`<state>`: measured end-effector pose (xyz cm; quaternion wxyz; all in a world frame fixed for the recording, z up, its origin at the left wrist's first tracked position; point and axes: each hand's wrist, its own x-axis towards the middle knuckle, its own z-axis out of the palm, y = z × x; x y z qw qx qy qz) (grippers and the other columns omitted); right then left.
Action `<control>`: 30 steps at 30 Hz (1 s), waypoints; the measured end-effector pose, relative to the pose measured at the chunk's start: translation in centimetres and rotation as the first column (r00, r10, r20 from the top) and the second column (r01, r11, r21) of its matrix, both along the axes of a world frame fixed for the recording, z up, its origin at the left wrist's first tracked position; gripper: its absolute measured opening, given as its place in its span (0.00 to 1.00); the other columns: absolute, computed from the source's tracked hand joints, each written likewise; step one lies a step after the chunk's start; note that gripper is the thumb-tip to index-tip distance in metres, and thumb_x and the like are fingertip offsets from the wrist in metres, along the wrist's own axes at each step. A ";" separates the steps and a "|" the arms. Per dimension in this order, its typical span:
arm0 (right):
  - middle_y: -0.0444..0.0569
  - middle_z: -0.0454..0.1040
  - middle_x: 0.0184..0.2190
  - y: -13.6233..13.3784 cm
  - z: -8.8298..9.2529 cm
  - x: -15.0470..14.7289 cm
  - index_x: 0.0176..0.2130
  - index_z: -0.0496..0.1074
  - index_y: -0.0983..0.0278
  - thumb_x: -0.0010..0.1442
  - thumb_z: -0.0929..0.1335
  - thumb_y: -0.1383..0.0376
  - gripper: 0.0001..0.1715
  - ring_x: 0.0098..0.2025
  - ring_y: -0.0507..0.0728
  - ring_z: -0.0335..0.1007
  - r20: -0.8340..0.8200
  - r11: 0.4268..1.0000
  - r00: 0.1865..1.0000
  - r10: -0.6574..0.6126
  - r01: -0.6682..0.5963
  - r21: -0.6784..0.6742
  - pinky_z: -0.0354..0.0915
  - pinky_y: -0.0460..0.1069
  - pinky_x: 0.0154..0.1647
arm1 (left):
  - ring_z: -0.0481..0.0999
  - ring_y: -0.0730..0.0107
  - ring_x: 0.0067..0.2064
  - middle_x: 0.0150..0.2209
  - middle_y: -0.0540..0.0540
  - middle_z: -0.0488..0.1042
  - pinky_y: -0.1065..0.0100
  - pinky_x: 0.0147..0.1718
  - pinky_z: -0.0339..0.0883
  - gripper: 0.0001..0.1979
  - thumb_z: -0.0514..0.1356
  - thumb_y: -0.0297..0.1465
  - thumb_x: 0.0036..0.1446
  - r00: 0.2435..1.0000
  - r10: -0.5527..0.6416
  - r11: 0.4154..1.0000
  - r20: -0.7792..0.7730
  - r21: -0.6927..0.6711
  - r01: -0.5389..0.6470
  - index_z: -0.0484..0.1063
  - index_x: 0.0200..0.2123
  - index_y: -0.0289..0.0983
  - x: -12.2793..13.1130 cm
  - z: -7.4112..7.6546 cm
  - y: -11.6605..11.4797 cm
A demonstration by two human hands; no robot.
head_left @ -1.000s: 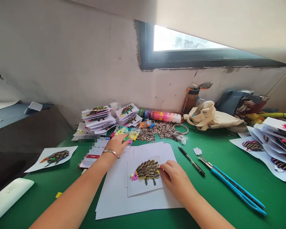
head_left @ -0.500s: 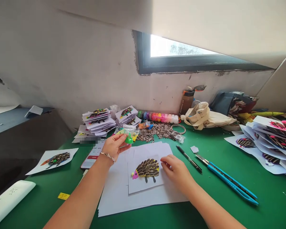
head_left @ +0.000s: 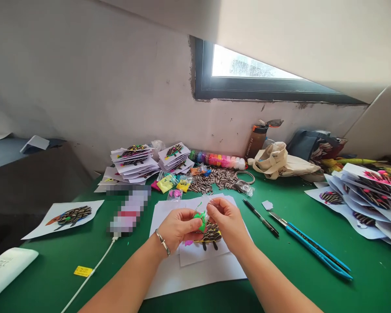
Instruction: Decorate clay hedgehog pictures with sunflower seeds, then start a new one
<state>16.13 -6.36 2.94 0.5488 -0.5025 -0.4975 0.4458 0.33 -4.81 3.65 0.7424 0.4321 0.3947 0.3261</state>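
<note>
Green clay [head_left: 201, 221], in clear wrapping [head_left: 207, 216], lies at the centre of the dial, held between both hands just above the near papers. At nine o'clock the left hand [head_left: 181, 228] pinches it between thumb and fingers; at three o'clock the right hand [head_left: 226, 217] is closed at the fingertips on the wrapping, its exact grip partly hidden. Half a second ago the left hand held the clay alone, nearer the packets, while the right stood at the card's edge; the two now meet. The change suggests that handwork has passed from the card to the clay, leaving the card unheld.

Beneath the hands and towards six o'clock, the seed-animal card [head_left: 195, 259] rests on white sheets [head_left: 185, 284], its pink head partly covered. Between ten and eleven o'clock lie a pink clay packet [head_left: 175, 194] and a larger yellow packet [head_left: 166, 183]. Loose striped seeds [head_left: 224, 179] spread at one o'clock. At three o'clock lies a pen [head_left: 261, 218], with a blue craft knife [head_left: 317, 251] farther out towards four. A second seed card [head_left: 74, 216] lies well apart at nine.
</note>
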 end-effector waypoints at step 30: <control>0.39 0.54 0.20 -1.2 0.7 1.5 0.22 0.60 0.64 0.54 0.66 0.56 0.17 0.24 0.49 0.47 0.107 0.944 0.960 0.258 -0.227 -0.238 0.48 0.44 0.23 | 0.67 0.78 0.23 0.23 0.52 0.69 0.74 0.22 0.61 0.19 0.71 0.37 0.36 0.975 0.221 0.974 -0.028 0.059 -0.219 0.71 0.29 0.33 0.1 -1.3 1.2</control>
